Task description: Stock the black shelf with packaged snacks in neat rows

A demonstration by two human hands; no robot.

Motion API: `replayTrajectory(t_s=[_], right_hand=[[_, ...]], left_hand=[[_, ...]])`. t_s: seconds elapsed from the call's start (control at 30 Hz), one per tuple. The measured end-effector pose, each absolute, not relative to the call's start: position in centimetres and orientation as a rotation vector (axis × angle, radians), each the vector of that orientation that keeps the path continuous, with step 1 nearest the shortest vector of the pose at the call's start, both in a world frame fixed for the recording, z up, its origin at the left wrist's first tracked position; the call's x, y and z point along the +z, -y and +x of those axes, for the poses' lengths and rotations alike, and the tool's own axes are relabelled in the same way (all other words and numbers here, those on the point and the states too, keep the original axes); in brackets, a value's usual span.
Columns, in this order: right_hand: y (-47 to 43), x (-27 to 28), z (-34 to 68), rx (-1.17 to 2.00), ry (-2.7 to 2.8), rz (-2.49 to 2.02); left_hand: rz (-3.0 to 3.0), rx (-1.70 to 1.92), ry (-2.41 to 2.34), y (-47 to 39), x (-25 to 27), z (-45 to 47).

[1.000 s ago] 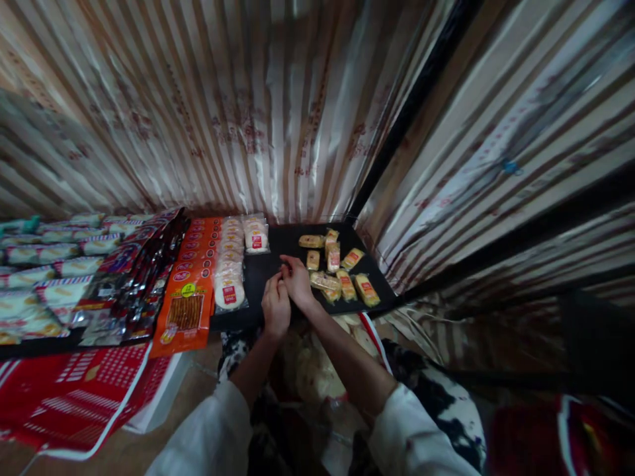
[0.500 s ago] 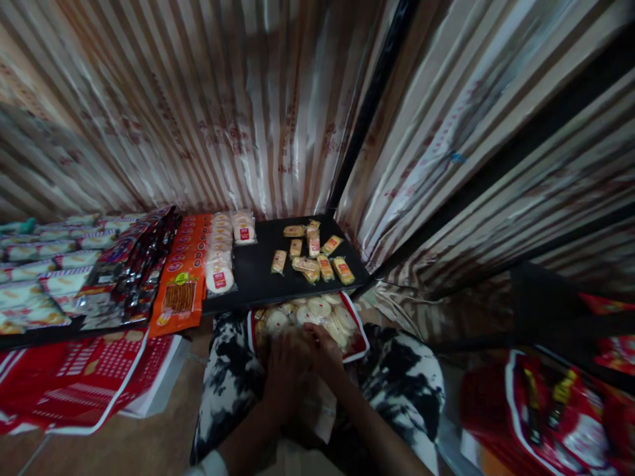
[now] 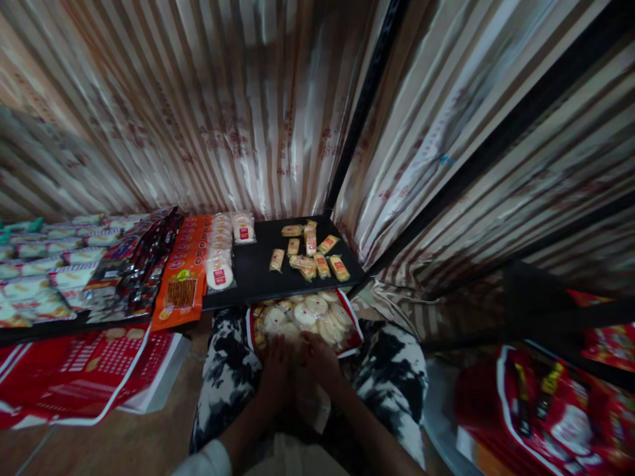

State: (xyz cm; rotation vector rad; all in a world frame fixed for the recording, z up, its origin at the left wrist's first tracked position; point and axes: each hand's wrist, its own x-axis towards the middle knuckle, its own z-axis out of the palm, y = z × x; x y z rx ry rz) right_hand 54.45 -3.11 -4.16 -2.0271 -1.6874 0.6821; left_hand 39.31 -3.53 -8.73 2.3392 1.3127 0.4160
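Note:
A red bag with white edging (image 3: 358, 327) lies open between my knees, under the shelf's front edge. Round pale crackers in clear wrappers (image 3: 317, 307) fill it, with small yellow-wrapped pieces at its left side. At the near side of this bag, my left hand (image 3: 278, 370) and my right hand (image 3: 320, 360) are close together. Between them is a clear plastic bag (image 3: 312, 403), hanging toward my lap; both hands appear closed on its upper part. The image is dim, and the fingertips are partly hidden against the wrappers.
On the black shelf (image 3: 258, 277) lie small yellow-wrapped snacks (image 3: 321, 264), packs of round crackers (image 3: 219, 274), orange packets (image 3: 178, 291), dark packets (image 3: 131, 277) and white packets (image 3: 49, 277). Another red bag (image 3: 74, 377) is at left; red packets (image 3: 570, 410) are at right. Black posts (image 3: 367, 106) stand before striped curtains.
Both hands have shifted slightly toward me and the left, exposing more of the crackers. The view has also shifted a little. Items on the shelf stay in place.

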Motion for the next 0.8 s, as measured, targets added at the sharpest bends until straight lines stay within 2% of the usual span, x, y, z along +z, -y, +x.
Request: replayTrajectory(t_s=[0.2, 0.37, 0.6, 0.8], right_hand=[[1.6, -2.4, 54.8, 0.802, 1.54, -1.883], [0.0, 0.1, 54.7, 1.082, 1.468, -1.589], [-1.3, 2.8, 52.1, 1.46, 1.097, -1.3], [-2.9, 3.3, 50.6, 1.451, 0.839, -1.319]], left_hand=[[1.95, 0.614, -1.36, 1.5, -4.0, 38.5], [1.631, 0.686, -1.419, -1.6, 0.1, 37.4], [1.389, 0.79, -1.425, -4.8, 1.2, 36.0], [0.942, 0.918, -1.156, -4.8, 2.5, 35.2]])
